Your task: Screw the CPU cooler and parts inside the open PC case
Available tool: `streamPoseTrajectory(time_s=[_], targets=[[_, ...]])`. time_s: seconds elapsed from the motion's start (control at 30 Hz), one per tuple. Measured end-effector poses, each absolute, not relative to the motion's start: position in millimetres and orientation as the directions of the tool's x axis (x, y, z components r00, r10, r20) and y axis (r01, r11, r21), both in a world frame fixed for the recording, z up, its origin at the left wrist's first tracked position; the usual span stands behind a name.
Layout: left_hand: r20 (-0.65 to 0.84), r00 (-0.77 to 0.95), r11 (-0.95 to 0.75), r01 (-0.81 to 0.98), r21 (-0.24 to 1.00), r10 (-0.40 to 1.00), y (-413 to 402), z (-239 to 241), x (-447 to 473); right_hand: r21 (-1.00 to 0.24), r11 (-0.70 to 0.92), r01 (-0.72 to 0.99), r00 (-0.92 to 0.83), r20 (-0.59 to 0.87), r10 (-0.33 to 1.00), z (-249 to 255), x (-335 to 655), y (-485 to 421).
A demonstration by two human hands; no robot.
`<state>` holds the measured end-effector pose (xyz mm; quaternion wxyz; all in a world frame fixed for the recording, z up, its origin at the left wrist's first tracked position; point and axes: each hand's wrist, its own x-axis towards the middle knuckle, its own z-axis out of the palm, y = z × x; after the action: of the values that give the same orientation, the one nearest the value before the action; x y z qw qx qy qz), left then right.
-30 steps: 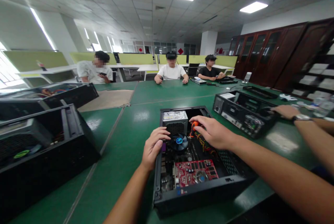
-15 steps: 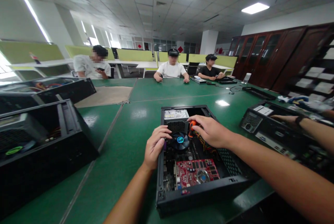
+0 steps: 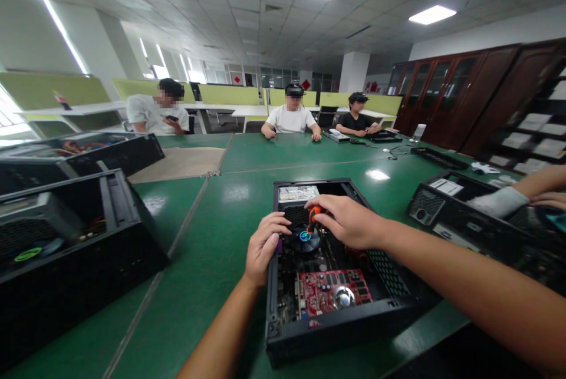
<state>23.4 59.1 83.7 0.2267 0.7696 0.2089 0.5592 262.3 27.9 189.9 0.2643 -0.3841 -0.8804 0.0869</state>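
Shifted a little leftward since half a second ago, the right hand [image 3: 349,223] has carried the orange-handled screwdriver [image 3: 314,217] from beside the fan [image 3: 311,243] to over its right part, near the hub. Its thumb and fingers clasp the handle, which leans slightly; the tip is hidden in the dark, so whether it touches the fan I can't say. Just across from those fingertips, the left hand [image 3: 262,249] rests at the left rim of the open computer case [image 3: 336,338], its fingers loosely bent and grasping nothing, the fan just to the right of them. Beyond both sets of fingers sits the power supply [image 3: 297,193] with its pale label; nearer than either lies the red circuit card [image 3: 316,293]. Well to the right of the right fingers, a co-worker's gloved hand [image 3: 502,202] is at the second case [image 3: 431,205], where a bare hand was before. Well left of the left fingers, another open case [image 3: 119,261] stands on the green table [image 3: 207,284], and across from them sits a person in a white shirt [image 3: 289,119].
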Motion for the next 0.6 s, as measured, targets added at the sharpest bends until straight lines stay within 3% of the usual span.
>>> streamPoseTrajectory(time_s=[0.37, 0.43, 0.53, 0.6], targets=[[0.748, 0.266, -0.786, 0.067, 0.615, 0.608, 59, 73, 24, -0.316, 0.751, 0.58, -0.656, 0.365, 0.66, 186, 229, 41], [0.711, 0.092, -0.717, 0.058, 0.695, 0.697, 66, 59, 17, -0.328, 0.74, 0.587, -0.643, 0.367, 0.672, 179, 227, 44], [0.536, -0.26, -0.557, -0.005, 0.831, 0.803, 86, 31, -4, -0.344, 0.703, 0.623, -0.6, 0.366, 0.711, 172, 223, 49], [0.424, -0.366, -0.47, -0.041, 0.882, 0.828, 101, 15, -21, -0.35, 0.682, 0.642, -0.59, 0.343, 0.731, 177, 223, 44]])
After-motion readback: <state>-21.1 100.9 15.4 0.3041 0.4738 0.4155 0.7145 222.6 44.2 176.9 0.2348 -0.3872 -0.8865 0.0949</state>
